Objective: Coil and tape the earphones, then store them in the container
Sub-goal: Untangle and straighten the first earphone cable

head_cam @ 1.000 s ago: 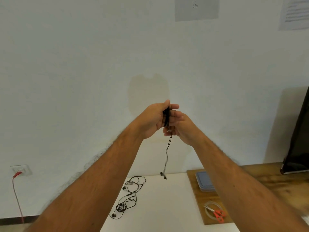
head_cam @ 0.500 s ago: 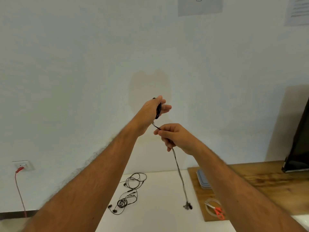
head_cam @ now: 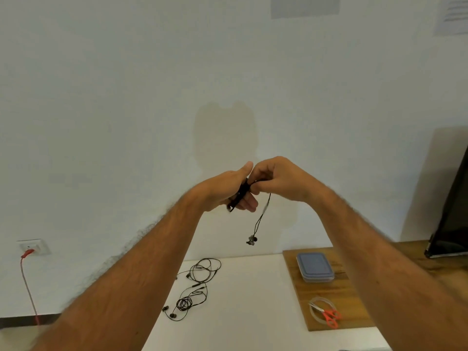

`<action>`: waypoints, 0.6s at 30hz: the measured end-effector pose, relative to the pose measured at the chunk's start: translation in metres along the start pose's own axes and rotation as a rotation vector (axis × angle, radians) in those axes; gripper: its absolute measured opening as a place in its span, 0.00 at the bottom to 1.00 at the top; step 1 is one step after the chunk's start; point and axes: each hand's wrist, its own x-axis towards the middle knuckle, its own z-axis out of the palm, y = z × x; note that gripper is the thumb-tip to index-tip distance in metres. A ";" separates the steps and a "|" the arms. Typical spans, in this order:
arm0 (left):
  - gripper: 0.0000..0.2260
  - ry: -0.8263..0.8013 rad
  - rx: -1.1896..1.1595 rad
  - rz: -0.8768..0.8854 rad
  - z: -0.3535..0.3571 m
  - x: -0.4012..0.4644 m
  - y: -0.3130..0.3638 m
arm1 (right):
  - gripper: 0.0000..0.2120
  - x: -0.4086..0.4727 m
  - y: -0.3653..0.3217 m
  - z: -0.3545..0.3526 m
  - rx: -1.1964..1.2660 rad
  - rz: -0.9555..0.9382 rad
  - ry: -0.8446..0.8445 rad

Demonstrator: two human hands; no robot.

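Between our raised hands sits the earphone coil, wound around the straight fingers of our left hand with the thumb laid over it. Our right hand, touching the left at the thumb, pinches the cable, and the tail with the earbuds hangs just below it. We should keep each turn snug beside the last and feed the short tail without slack. Well below our right forearm wait the lidded container, tape roll and scissors.
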 end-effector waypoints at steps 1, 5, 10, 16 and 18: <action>0.32 -0.031 -0.050 0.003 0.000 -0.001 0.000 | 0.05 0.000 -0.001 -0.002 0.023 -0.021 -0.006; 0.27 -0.130 -0.242 0.021 -0.003 -0.006 0.002 | 0.06 0.000 0.002 -0.005 0.225 -0.063 0.038; 0.18 -0.212 -0.355 0.094 0.000 -0.011 0.005 | 0.05 0.002 0.011 -0.006 0.437 -0.057 0.109; 0.16 -0.218 -0.524 0.145 0.001 -0.012 0.010 | 0.04 0.002 0.021 0.011 0.668 -0.035 0.150; 0.16 -0.217 -0.594 0.182 0.002 -0.011 0.012 | 0.07 0.001 0.025 0.019 0.751 -0.003 0.140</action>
